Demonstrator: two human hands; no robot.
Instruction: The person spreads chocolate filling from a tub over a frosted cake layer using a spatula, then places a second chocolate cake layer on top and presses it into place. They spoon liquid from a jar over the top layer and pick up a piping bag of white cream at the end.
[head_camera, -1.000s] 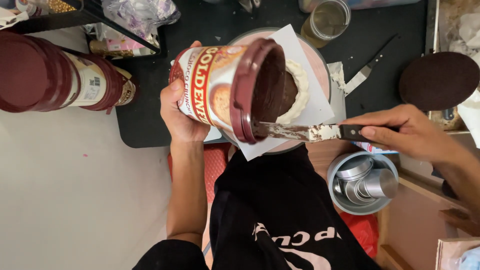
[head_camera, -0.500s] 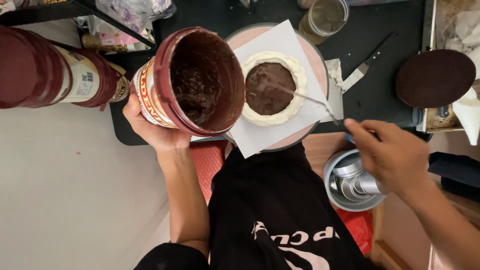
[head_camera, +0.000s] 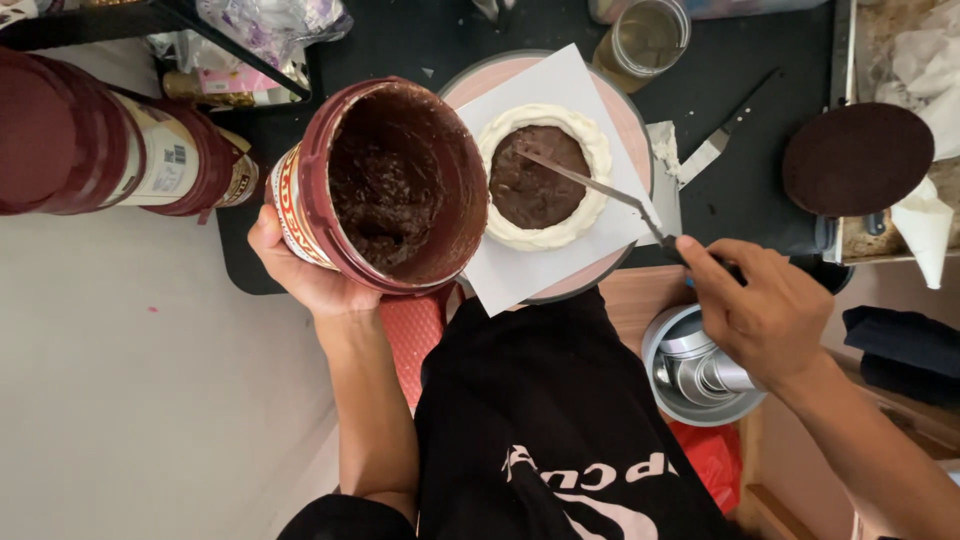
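**Chocolate spread going onto a ringed cake, tub held alongside**

The left hand (head_camera: 305, 275) is wrapped from beneath around a big dark-red tub of chocolate spread (head_camera: 385, 185), tipped so its smeared inside faces up. The tub hangs just left of the cake and overlaps the edge of the pink turntable (head_camera: 630, 110). The right hand (head_camera: 765, 305) pinches the handle of a palette knife (head_camera: 590, 185), fingers closed round it; the blade reaches across the white paper square (head_camera: 530, 270) and its tip rests on the brown filling.

The small round cake (head_camera: 543, 177) sits in the middle of that paper on the turntable, with a piped cream ring around its rim and chocolate inside it.

Around them: a second knife (head_camera: 722, 140) lies on the black mat to the right of the turntable, a glass jar (head_camera: 648, 38) stands behind it, and a dark cake layer (head_camera: 857, 158) rests on a tray at far right beside a white piping bag (head_camera: 925, 228). Two more red-lidded tubs (head_camera: 110, 150) lie on their sides at left. A bowl of metal cutters (head_camera: 700, 370) sits under the right wrist.
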